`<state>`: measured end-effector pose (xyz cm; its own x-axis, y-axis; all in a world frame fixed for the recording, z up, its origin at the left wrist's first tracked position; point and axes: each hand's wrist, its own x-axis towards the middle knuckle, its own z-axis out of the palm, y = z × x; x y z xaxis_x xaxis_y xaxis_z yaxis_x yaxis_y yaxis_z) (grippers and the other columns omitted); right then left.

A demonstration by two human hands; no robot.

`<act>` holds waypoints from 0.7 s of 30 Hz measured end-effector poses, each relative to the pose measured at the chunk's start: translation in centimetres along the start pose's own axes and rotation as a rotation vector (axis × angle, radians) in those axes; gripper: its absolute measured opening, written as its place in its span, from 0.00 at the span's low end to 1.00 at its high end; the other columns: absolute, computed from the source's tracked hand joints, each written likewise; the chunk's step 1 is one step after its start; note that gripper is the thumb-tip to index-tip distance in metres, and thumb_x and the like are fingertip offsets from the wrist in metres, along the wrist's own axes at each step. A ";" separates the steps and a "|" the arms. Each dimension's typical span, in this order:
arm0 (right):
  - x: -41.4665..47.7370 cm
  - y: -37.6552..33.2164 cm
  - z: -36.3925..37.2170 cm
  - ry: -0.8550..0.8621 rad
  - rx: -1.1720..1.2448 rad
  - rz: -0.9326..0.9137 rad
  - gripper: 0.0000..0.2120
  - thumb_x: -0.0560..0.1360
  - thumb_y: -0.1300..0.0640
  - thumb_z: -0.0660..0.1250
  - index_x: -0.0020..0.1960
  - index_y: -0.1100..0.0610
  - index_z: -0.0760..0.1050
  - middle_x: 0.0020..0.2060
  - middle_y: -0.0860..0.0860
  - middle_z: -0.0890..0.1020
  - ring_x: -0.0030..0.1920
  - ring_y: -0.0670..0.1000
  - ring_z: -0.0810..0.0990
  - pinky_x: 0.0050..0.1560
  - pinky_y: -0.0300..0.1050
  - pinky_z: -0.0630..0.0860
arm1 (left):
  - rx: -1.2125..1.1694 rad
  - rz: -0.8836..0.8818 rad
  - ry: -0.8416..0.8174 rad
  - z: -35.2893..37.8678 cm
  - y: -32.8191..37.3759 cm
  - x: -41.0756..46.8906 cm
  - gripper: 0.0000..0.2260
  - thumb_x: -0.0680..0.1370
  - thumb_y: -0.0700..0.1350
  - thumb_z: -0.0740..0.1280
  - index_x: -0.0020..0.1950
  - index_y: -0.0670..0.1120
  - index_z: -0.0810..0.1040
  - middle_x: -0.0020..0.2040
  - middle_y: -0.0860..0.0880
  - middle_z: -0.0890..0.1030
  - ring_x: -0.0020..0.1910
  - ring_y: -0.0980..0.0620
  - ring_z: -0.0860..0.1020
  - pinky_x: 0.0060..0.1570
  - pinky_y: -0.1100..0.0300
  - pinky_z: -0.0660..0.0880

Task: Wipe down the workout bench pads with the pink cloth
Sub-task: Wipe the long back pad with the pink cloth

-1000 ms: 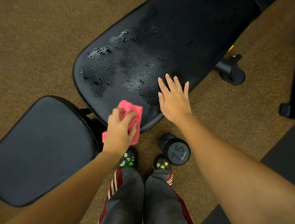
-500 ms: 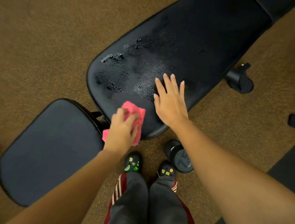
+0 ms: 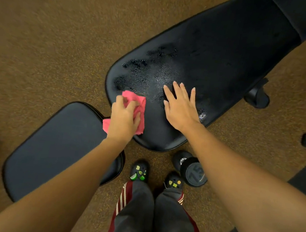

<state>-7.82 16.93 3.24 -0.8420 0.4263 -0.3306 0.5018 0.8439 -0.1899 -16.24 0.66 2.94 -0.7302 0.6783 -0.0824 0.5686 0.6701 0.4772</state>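
Head view. Left hand (image 3: 123,117) bunches the cloth (image 3: 134,100) under curled fingers and presses it on the near-left end of the back pad (image 3: 217,66). Wet droplets sit on the pad just beyond the cloth. Right hand (image 3: 181,107) lies flat on the same pad, fingers straight and spread, holding nothing. Seat pad (image 3: 57,148) is near left, apart from the cloth. Dumbbell (image 3: 192,169) stands on the floor by the right shoe.
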 end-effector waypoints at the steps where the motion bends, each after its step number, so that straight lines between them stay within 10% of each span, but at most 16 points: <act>1: 0.1 0.0 0.1 0.004 0.007 0.004 0.24 0.82 0.53 0.50 0.76 0.53 0.51 0.76 0.57 0.53 0.76 0.57 0.49 0.73 0.62 0.41 | -0.004 0.021 -0.009 0.3 0.5 -1.1 0.12 0.70 0.37 0.70 0.54 0.39 0.79 0.51 0.34 0.72 0.46 0.35 0.73 0.50 0.47 0.72; 21: 0.4 -0.9 0.3 0.041 0.050 0.035 0.23 0.82 0.53 0.52 0.75 0.57 0.55 0.75 0.58 0.57 0.75 0.58 0.52 0.73 0.63 0.43 | 0.022 0.163 -0.038 -0.8 -1.5 0.6 0.11 0.75 0.43 0.64 0.54 0.41 0.80 0.53 0.36 0.73 0.46 0.36 0.75 0.50 0.51 0.72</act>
<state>-8.57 16.28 2.96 -0.8309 0.4689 -0.2997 0.5392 0.8116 -0.2249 -17.82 -0.18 2.91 -0.6133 0.7889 -0.0386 0.6866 0.5566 0.4677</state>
